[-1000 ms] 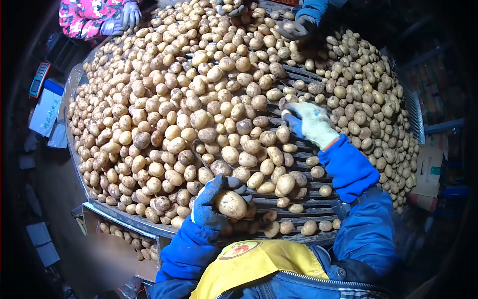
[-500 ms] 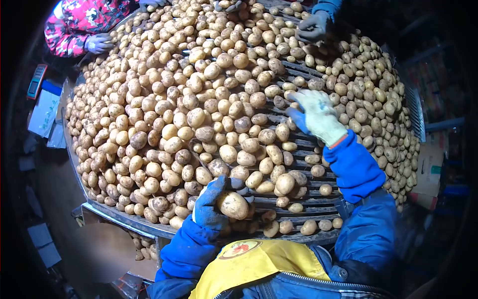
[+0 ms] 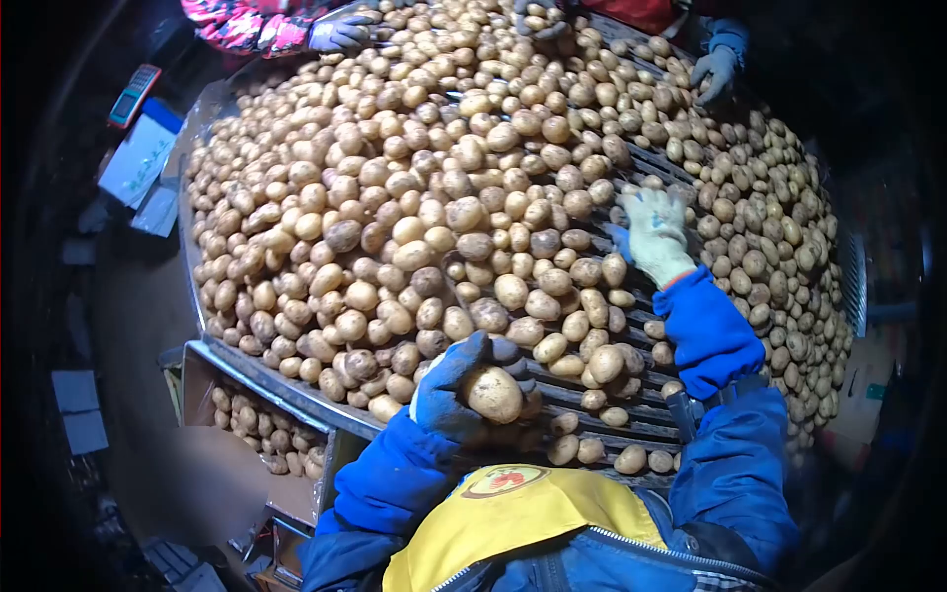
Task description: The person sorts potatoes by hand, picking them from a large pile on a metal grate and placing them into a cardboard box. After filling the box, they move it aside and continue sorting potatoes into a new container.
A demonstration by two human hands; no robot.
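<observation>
Shifted rightward, your right hand (image 3: 655, 232) overhangs the slats (image 3: 646, 431), its grip indiscernible; your left hand (image 3: 450, 390) clasps a potato (image 3: 493, 396).

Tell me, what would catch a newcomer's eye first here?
First, the great heap of potatoes, spread over dark slats across the middle. Next, the bright yellow garment at bottom centre. Just above it, the wearer's gloved left grip holds one large potato, while the right grip is among potatoes right of centre.

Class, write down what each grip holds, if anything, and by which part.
The left grip holds a potato by its left and far sides; whether the right grip holds anything cannot be told.
</observation>
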